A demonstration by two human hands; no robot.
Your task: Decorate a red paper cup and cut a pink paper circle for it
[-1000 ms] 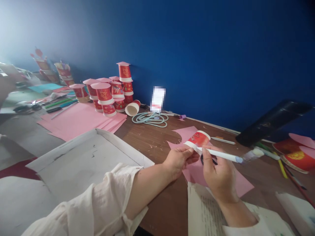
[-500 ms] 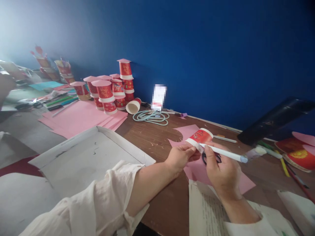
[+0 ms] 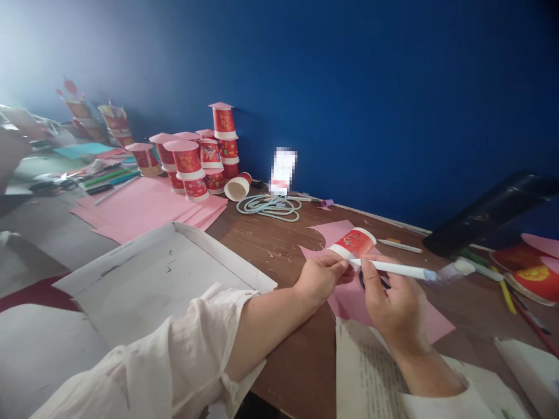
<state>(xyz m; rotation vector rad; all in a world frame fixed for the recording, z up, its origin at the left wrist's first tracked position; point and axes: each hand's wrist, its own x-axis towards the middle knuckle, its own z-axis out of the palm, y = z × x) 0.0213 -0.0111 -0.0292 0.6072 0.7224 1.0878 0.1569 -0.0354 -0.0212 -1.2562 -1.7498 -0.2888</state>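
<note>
A brown table (image 3: 288, 247) runs along a deep blue wall (image 3: 371, 99). At far left, blurred in bright light, stand decorated holders (image 3: 114, 121) with thin items in them. Just right of these, loose pens (image 3: 105, 177) lie beside a fanned stack of pink paper (image 3: 126, 212). Red paper cups (image 3: 187, 163) topped with flat pink paper stand in a cluster, some piled on others. In front is a shallow white tray (image 3: 131, 291), partly covered by a cream sleeve (image 3: 161, 349). Another cup lies on its side, its open mouth facing the viewer, next to a coiled pale blue cable (image 3: 268, 210) and a pixelated bright screen (image 3: 283, 170).

Right of centre, the left hand (image 3: 321, 280) pinches a red-and-white cup (image 3: 353, 240) at its near rim; the cup is tilted sideways above a cut pink sheet (image 3: 349, 302). The right hand (image 3: 397, 305) grips a white pen (image 3: 399, 269), its tip at the left fingertips. A black loop (image 3: 385, 283) shows behind the right thumb; whether it is held is unclear. Below lies a printed page (image 3: 371, 372). At far right are a slanted black cylinder (image 3: 484, 215) and a red-and-gold piece (image 3: 530, 279).
</note>
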